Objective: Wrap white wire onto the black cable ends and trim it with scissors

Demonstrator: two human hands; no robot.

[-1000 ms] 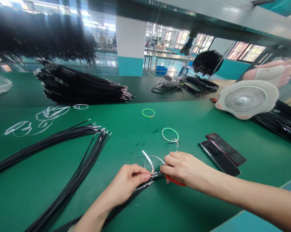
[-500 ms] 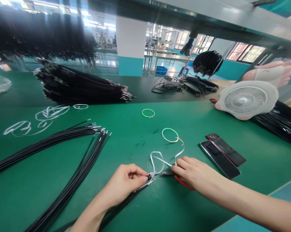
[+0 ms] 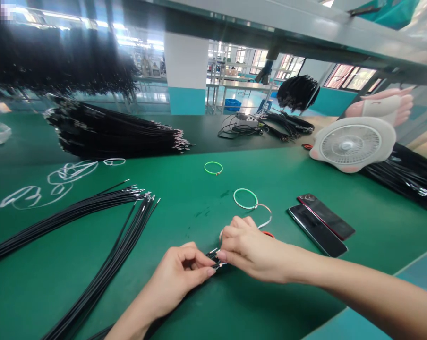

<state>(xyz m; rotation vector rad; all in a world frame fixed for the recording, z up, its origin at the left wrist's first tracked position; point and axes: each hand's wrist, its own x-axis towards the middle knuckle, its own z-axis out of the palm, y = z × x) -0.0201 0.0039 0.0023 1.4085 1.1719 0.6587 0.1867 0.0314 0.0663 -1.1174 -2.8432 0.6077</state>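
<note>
My left hand [image 3: 181,276] pinches black cables [image 3: 211,255] near their pale tips, the thumb and forefinger closed around them. My right hand [image 3: 252,248] meets it from the right, its thumb and forefinger pressed together right at the cable tips. What exactly is between these right fingers is hidden. Behind the right hand a red handle [image 3: 268,234] of a tool shows, the rest covered by the hand. A thin whitish strip [image 3: 265,223] curves from behind that hand up toward a green ring [image 3: 245,198] on the green mat.
Black cable bundles [image 3: 119,245] lie at left, with white strip coils [image 3: 72,172] behind them. A thick cable pile [image 3: 117,130] sits farther back. Two phones [image 3: 321,226] and a white fan [image 3: 353,144] stand at right. Another green ring [image 3: 213,167] lies mid-mat.
My right hand has moved left from over the red-handled tool to the cable tips beside my left hand. It now hides most of the white strip. The view has shifted slightly.
</note>
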